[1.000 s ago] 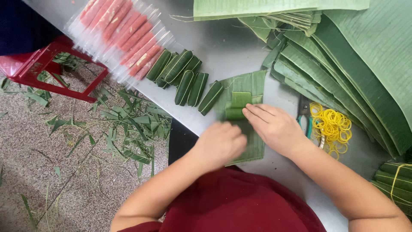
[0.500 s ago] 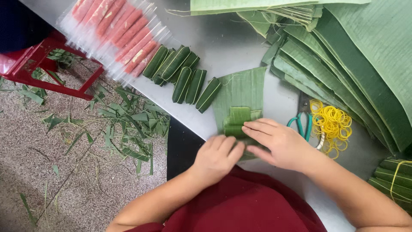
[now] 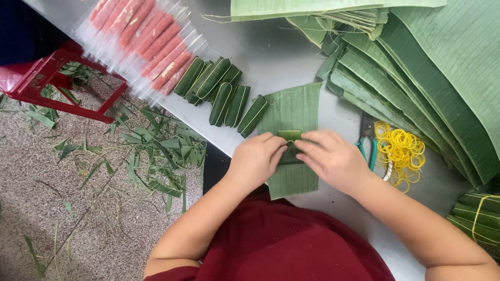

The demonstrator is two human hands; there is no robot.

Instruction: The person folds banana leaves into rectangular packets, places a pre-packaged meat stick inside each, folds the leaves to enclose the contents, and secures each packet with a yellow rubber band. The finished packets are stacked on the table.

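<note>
Both hands, left (image 3: 255, 161) and right (image 3: 333, 158), pinch a leaf-wrapped roll (image 3: 289, 136), mostly hiding it.

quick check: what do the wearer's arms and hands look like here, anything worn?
Both forearms are bare up to the frame edge. The left hand and right hand have no gloves, and no rings, watch or bracelets are visible. The only clothing in view is a dark red garment over the torso.

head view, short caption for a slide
Both hands, left hand and right hand, fold a small leaf roll on a banana leaf sheet.
</note>
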